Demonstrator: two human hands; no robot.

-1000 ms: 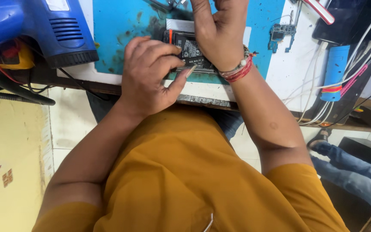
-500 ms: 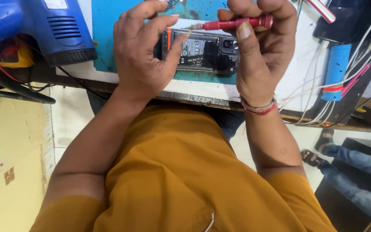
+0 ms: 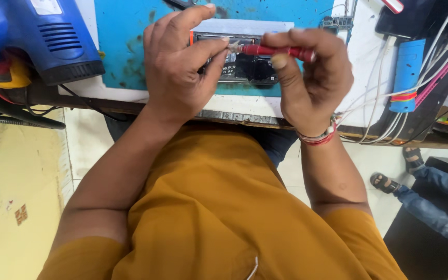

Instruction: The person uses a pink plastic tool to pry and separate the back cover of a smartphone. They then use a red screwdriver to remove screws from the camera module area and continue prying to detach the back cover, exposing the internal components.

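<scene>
Left hand [image 3: 180, 72] curled over the left end of a small opened phone with a dark exposed interior [image 3: 245, 67], fingers closed on its edge, thumb pressed near the middle. Phone held flat on a blue rubber work mat [image 3: 125, 46], near the front edge of the white table [image 3: 245, 106]. Right hand [image 3: 312, 78] closed in a pinch grip on a slim red-handled screwdriver [image 3: 276, 51], held level above the phone. Metal tip pointed left, at or just beside the left thumb; actual contact with the phone not discernible from this angle. Red thread band [image 3: 317, 139] worn on the right wrist. Blue heat gun [image 3: 37, 36] lying at the left end of the table. Blue cylindrical holder with white cables [image 3: 406, 72] placed at the right.
</scene>
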